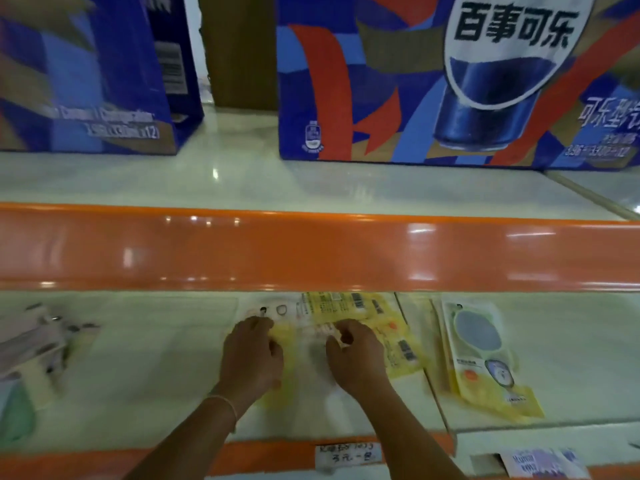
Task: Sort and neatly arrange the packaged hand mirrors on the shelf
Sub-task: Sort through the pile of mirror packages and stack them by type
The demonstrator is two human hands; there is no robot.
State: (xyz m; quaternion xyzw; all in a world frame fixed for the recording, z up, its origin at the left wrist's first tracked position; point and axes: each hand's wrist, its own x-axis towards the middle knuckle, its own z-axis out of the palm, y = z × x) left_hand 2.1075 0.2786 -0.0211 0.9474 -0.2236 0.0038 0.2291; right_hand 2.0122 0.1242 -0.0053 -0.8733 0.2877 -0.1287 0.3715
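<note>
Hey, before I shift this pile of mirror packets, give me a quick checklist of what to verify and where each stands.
1. Left hand on the pile of mirror packets: ok, its fingers rest on the left side.
2. Right hand on the pile: ok, fingers curled at the middle.
3. Pile squared up: not ok, packets fanned and skewed.
4. Packets facing the same way: cannot tell, blurred.
5. Packet on the right lined up: not ok, it lies tilted past the divider.

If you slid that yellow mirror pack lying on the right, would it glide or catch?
The pack would probably glide: it looks like a glossy flat pouch lying on a smooth, shiny shelf. It seems thin, so likely light, with edges that may flex. The round mirror inside could be fragile, though that is a guess.
</note>
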